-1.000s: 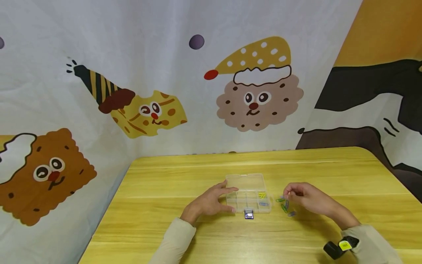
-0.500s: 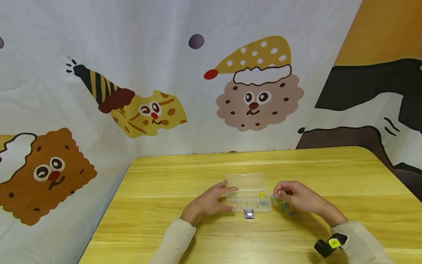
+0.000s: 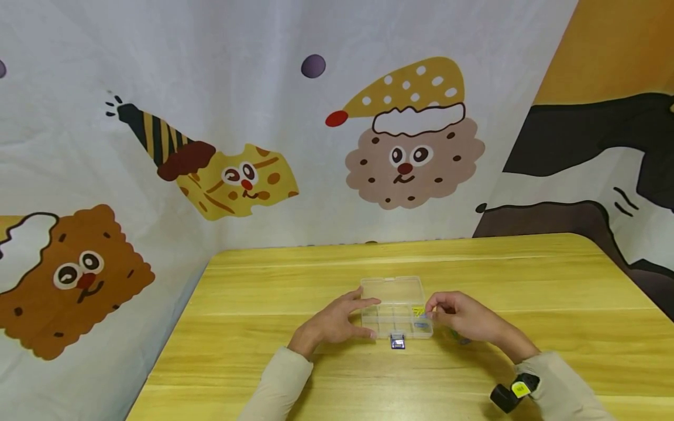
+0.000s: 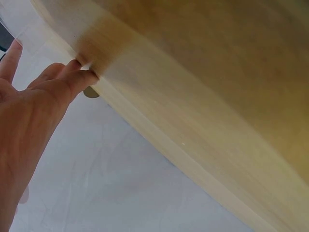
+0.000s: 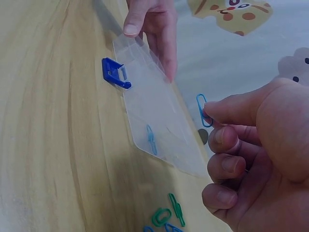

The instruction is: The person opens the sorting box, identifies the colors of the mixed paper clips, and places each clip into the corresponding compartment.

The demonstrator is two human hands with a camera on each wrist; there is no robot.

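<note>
A clear plastic compartment box (image 3: pixel 391 288) lies on the table with its lid raised at the back. My left hand (image 3: pixel 337 320) rests at its left end, fingers spread and fairly straight, the thumb by the near edge. Thumb and fingertip of my right hand (image 3: pixel 463 317) pinch a blue paper clip (image 5: pixel 199 102) over the box's right end. Yellow clips (image 3: pixel 418 311) fill one right-hand compartment. Another blue paper clip (image 5: pixel 151 137) lies in the compartment nearer me. A blue latch (image 3: pixel 398 341) hangs from the front.
Several loose green (image 5: pixel 176 210) and blue paper clips lie on the table to the right of the box, partly hidden by my right hand in the head view. The wooden table (image 3: pixel 295 263) ends at a printed cloth (image 3: pixel 326 216) behind it.
My right hand has moved left from the loose paper clips to the box's right end, carrying a blue paper clip. My left hand and the box have stayed in place.
</note>
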